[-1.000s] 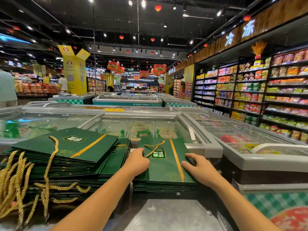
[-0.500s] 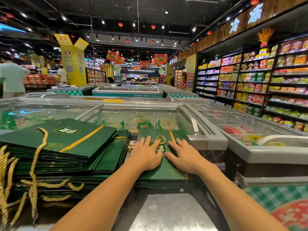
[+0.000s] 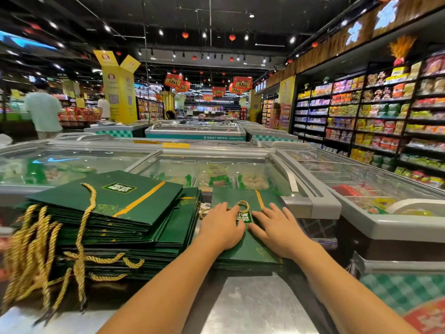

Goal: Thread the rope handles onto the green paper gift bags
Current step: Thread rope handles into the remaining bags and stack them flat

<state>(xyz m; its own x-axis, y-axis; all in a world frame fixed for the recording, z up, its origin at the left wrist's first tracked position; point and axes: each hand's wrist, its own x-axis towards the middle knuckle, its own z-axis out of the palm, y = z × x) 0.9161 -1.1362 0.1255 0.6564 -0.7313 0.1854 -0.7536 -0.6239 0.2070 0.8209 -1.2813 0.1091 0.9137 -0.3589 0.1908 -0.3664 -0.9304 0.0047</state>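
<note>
Green bag point(image 3: 250, 251), atop the short pile just right of the tall stack point(image 3: 108, 213): left hand point(image 3: 221, 227) and right hand point(image 3: 277, 230) palm-down on it, fingers point(image 3: 224, 208) spread flat, gripping nothing; gold rope handle point(image 3: 243, 204) at the fingertips.

Supermarket, stocked shelves point(image 3: 375, 116), chest freezers point(image 3: 325, 203)

Bright ceiling spotlights, glare on freezer glass, wide-angle bending, blurred edges.
</note>
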